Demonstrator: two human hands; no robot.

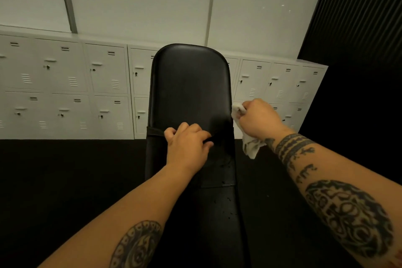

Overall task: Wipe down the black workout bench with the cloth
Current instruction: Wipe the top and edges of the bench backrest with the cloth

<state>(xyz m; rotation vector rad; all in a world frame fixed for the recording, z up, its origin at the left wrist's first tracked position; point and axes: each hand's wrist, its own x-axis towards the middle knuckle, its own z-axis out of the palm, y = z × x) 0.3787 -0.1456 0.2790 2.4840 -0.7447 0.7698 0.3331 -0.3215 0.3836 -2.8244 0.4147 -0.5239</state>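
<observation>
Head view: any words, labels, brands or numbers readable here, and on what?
No readable text anywhere.
On the bench: no brand or label shows.
On the lockers: no numbers or names legible.
On the cloth: plain white, nothing printed.
On the forearm tattoos: patterns, no letters.

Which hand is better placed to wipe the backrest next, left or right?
Right. The right hand grips the white cloth at the right edge of the backrest. The left hand has no cloth; its fingers curl at the seam below it.

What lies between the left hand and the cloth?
Only a bare stretch of the black bench, seen in the head view; the left hand rests on it, the right hand grips the cloth.
</observation>
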